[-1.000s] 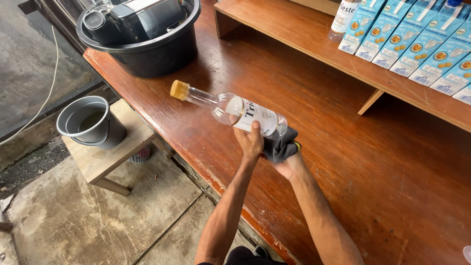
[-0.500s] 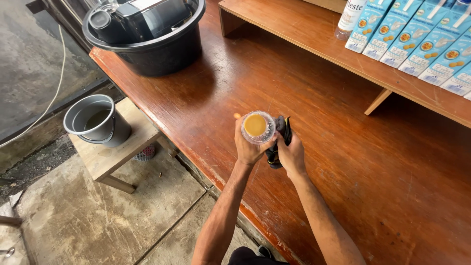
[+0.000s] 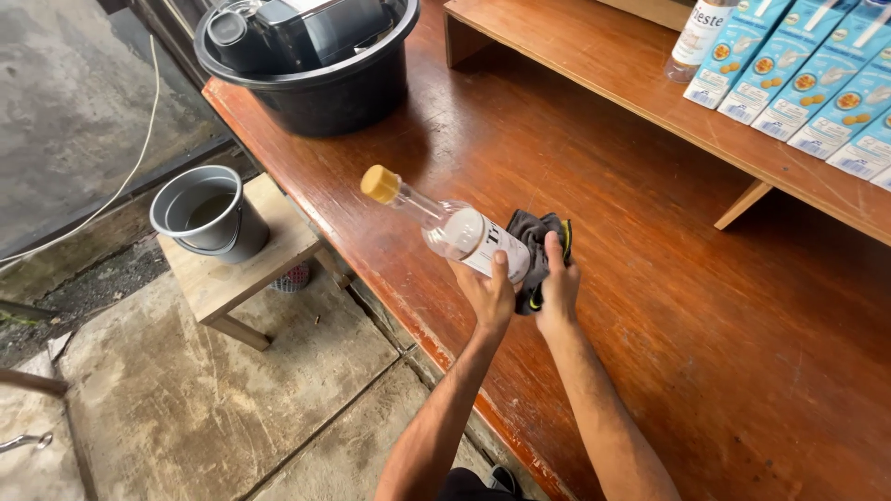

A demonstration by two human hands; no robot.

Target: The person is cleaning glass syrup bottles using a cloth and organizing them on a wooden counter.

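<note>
A clear glass bottle with a long slim neck and a mustard-yellow cap (image 3: 445,223) is held tilted above the front edge of a reddish-brown varnished wooden counter (image 3: 650,306), neck pointing up and to the left, cap end out past the counter edge. The bottle looks transparent and nearly empty; a white paper label with dark lettering wraps its body. The left hand (image 3: 489,289) is closed around the lower body of the bottle, thumb lying across the label. The right hand (image 3: 557,283) is clamped on a dark grey cloth with a yellow-green edge (image 3: 538,243), pressed against the base end of the bottle, fingers curled over the fabric. Both forearms reach in from the bottom of the view.

At the far left end of the counter stands a round black plastic tub (image 3: 320,88) holding dark appliance-like items. A raised wooden shelf (image 3: 631,83) runs along the back, carrying a row of light-blue cartons (image 3: 807,79) and a white-labelled bottle (image 3: 698,37), well apart from the hands. Below the counter on the left, a small grey metal bucket (image 3: 206,211) sits on a low wooden stool (image 3: 246,269) on the concrete floor (image 3: 186,399).
</note>
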